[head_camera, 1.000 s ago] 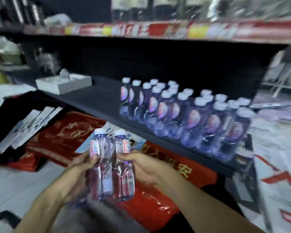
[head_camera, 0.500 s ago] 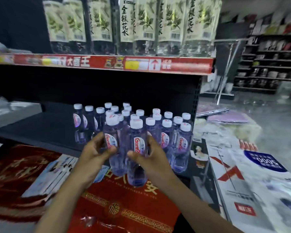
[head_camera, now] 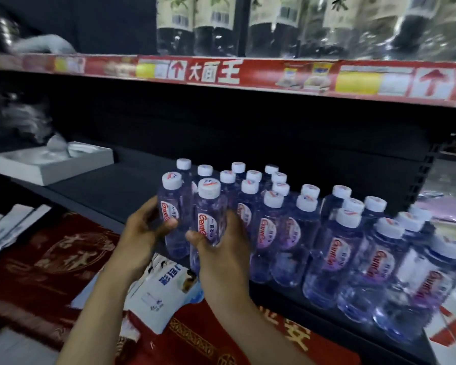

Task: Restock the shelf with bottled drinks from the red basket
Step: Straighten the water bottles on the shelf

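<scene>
Two clear water bottles with white caps and red-and-white labels are upright side by side at the front edge of the black shelf [head_camera: 111, 191]. My left hand [head_camera: 140, 233] grips the left bottle [head_camera: 172, 209] by its middle. My right hand [head_camera: 221, 243] grips the right bottle [head_camera: 209, 214], thumb across its label. Both bottles sit at the left end of a block of several matching bottles [head_camera: 334, 248] that stand on the shelf. The red basket is not in view.
A white open box [head_camera: 50, 164] lies on the shelf at the left. Above, a shelf edge with a red price strip [head_camera: 221, 75] carries tall dark bottles [head_camera: 200, 25]. Below the shelf lie red printed packs [head_camera: 63, 254] and a blue-and-white packet [head_camera: 166, 285].
Both hands have carried the two bottles up from low in front of me to the shelf's front edge, at the left of the standing bottles. The view has closed in on the shelf.
</scene>
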